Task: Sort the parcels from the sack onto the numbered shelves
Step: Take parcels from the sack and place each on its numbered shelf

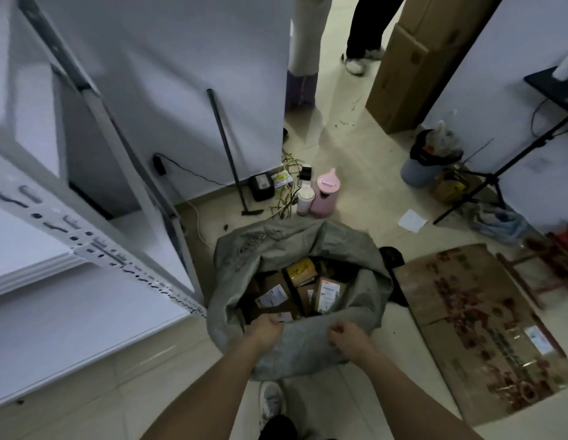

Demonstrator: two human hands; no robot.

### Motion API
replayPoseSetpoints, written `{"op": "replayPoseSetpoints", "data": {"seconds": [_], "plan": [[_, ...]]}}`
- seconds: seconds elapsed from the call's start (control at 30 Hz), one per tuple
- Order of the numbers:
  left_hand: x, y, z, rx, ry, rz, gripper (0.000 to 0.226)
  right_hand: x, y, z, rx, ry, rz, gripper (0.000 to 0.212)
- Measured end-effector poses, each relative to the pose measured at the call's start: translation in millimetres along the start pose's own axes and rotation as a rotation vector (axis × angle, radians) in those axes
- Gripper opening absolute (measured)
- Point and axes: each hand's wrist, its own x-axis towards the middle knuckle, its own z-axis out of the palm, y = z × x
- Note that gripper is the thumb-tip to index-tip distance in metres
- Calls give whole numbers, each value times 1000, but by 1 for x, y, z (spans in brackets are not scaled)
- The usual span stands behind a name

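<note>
Your sack (295, 246) stands open on the tiled floor (365, 173) just in front of your feet, its grey cloth folded back round the mouth. Inside lie brown cardboard parcels (303, 289), several with white labels facing up and one with dark writing on yellow tape. Your left hand (265, 331) is at the near rim on the left, fingers curled over the edge where a small labelled parcel shows; whether they pinch the cloth or the parcel you cannot tell from here. Your right hand (347, 339) rests on the near rim to the right, fingers curled, gripping the cloth. The white shelves (86, 249) rise at your left, close beside the sack, their slotted upright slanting across the view; any numbers on them are too blurred to read. Beyond the sack stand a pink jug (325, 195) and a pale cup (305, 200), just beside each other. A flattened carton (485, 325) lies on the floor to your right.
</note>
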Motion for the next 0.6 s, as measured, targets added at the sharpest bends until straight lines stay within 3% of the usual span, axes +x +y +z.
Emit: {"op": "replayPoseSetpoints", "data": {"seconds": [0.17,0.27,0.37,0.47,0.6], "plan": [[60,-14,27,13,-102,-42,15,71,16,12,-64,-71,52,23],[97,-21,42,45,-125,-44,39,117,17,24,-221,-102,18,13],[141,-33,62,126,-98,-45,42,166,25,42,-360,-67,-64,36],[180,-46,84,295,-100,-53,48,209,35,57,-608,-55,-193,46],[215,-55,114,518,-121,-2,60,252,55,65,-916,-166,-269,55]]}}
